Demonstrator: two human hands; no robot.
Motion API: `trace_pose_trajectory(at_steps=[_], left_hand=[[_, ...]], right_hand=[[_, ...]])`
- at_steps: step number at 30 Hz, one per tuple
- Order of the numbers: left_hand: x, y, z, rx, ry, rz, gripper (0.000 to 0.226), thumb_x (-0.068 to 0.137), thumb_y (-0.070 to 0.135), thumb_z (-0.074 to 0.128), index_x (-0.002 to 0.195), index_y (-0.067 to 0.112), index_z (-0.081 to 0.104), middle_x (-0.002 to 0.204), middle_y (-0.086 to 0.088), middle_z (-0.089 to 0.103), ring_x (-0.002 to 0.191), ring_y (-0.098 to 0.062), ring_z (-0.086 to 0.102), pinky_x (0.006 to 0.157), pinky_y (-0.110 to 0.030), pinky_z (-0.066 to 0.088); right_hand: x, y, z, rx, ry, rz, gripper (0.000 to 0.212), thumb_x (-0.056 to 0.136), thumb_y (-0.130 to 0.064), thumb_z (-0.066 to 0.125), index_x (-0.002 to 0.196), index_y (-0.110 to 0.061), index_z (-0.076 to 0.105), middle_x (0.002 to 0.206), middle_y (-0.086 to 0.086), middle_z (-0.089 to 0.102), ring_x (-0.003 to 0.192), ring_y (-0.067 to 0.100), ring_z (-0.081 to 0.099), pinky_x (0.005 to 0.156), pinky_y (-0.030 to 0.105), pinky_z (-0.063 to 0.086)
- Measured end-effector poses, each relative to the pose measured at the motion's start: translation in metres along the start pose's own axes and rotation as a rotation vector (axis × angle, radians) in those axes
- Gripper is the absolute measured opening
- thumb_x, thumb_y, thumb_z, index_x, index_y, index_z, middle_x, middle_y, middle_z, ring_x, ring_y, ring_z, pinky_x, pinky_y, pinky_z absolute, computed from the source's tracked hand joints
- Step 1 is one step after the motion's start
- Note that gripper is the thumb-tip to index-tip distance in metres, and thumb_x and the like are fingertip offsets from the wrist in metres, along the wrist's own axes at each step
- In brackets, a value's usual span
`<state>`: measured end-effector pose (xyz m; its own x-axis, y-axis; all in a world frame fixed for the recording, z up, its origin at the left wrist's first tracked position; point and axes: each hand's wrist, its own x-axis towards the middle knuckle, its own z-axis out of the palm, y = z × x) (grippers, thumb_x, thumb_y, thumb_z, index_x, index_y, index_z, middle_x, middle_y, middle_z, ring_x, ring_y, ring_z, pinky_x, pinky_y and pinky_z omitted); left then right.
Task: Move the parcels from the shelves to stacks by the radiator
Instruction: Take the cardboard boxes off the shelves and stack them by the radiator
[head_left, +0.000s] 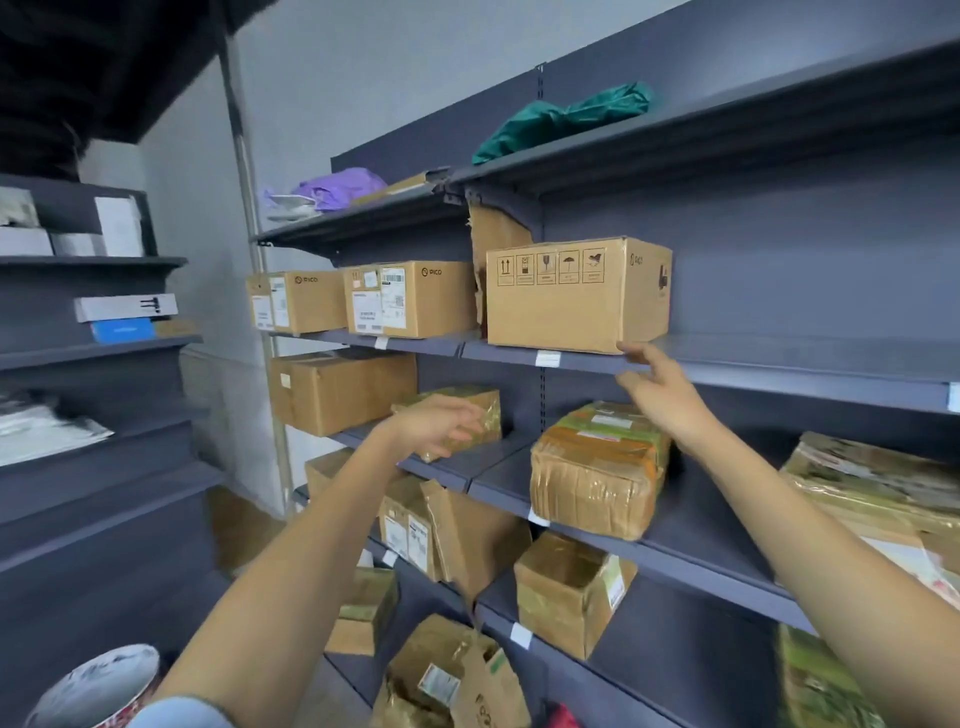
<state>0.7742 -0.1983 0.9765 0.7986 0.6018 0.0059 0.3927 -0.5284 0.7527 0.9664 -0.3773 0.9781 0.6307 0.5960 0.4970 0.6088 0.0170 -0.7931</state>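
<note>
A large brown cardboard box (576, 296) with handling symbols stands on an upper shelf (753, 364) of the dark grey rack. My right hand (660, 389) is raised to its lower right corner, fingertips touching the corner and the shelf edge. My left hand (436, 423) hovers lower, in front of a small tape-wrapped parcel (480, 410), fingers loosely spread and holding nothing. Two labelled cardboard boxes (410, 299) (291, 301) stand to the left on the same upper shelf. A taped brown parcel (597, 467) lies on the shelf below.
Several more parcels fill the lower shelves (566, 592). A green bag (566, 117) and a purple bag (337, 187) lie on the top shelf. Another rack (104, 348) with white boxes stands at the left. A metal post (249, 171) runs beside the shelves.
</note>
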Motion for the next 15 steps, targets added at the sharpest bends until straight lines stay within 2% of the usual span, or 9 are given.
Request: trace_pose_trajectory(at_steps=[4,6,8,10,13,15], left_hand=[[0.065,-0.009,-0.016,0.008,0.011,0.039,0.038,0.098,0.032,0.042,0.135,0.021,0.048,0.141,0.003,0.047,0.131,-0.014,0.043,0.102,-0.036,0.041],[0.103,-0.011,-0.026,0.02,0.033,0.058,0.038,0.098,0.033,0.042,0.135,0.024,0.048,0.143,0.004,0.044,0.132,-0.015,0.04,0.099,-0.033,0.038],[0.135,-0.009,-0.033,-0.014,0.04,0.081,0.041,0.098,0.032,0.042,0.138,0.023,0.044,0.146,0.003,0.039,0.133,-0.017,0.037,0.099,-0.029,0.034],[0.167,-0.007,-0.042,-0.08,0.058,0.117,0.046,0.098,0.031,0.043,0.142,0.023,0.035,0.149,0.001,0.035,0.134,-0.019,0.035,0.099,-0.029,0.032],[0.212,0.0,-0.056,-0.235,0.11,0.162,0.064,0.094,0.037,0.049,0.148,0.021,0.019,0.153,-0.001,0.027,0.138,-0.021,0.03,0.107,-0.035,0.03],[0.237,0.011,-0.066,-0.319,0.2,0.222,0.063,0.095,0.038,0.048,0.148,0.02,0.019,0.153,-0.003,0.029,0.137,-0.024,0.032,0.107,-0.037,0.03]], right_hand=[[0.044,0.003,0.013,-0.084,0.137,-0.03,0.054,0.092,-0.014,0.049,0.143,-0.01,0.031,0.142,0.011,0.038,0.129,0.024,0.04,0.105,0.033,0.034],[0.07,0.004,0.017,-0.098,0.188,-0.013,0.058,0.091,-0.012,0.05,0.144,-0.007,0.027,0.148,0.012,0.032,0.135,0.028,0.035,0.111,0.041,0.033],[0.09,0.007,0.02,-0.121,0.245,0.025,0.063,0.091,-0.012,0.05,0.146,-0.007,0.021,0.152,0.011,0.026,0.139,0.028,0.029,0.114,0.041,0.028],[0.106,0.011,0.025,-0.129,0.28,0.03,0.064,0.092,-0.01,0.049,0.147,-0.006,0.018,0.15,0.007,0.027,0.138,0.021,0.028,0.11,0.032,0.025],[0.125,0.017,0.038,-0.095,0.289,0.0,0.059,0.092,-0.006,0.047,0.146,-0.007,0.023,0.121,-0.008,0.035,0.114,0.007,0.035,0.087,0.009,0.031],[0.135,0.02,0.042,-0.075,0.296,0.002,0.056,0.092,-0.005,0.046,0.144,-0.012,0.028,0.116,-0.012,0.037,0.112,0.007,0.038,0.082,0.006,0.032]])
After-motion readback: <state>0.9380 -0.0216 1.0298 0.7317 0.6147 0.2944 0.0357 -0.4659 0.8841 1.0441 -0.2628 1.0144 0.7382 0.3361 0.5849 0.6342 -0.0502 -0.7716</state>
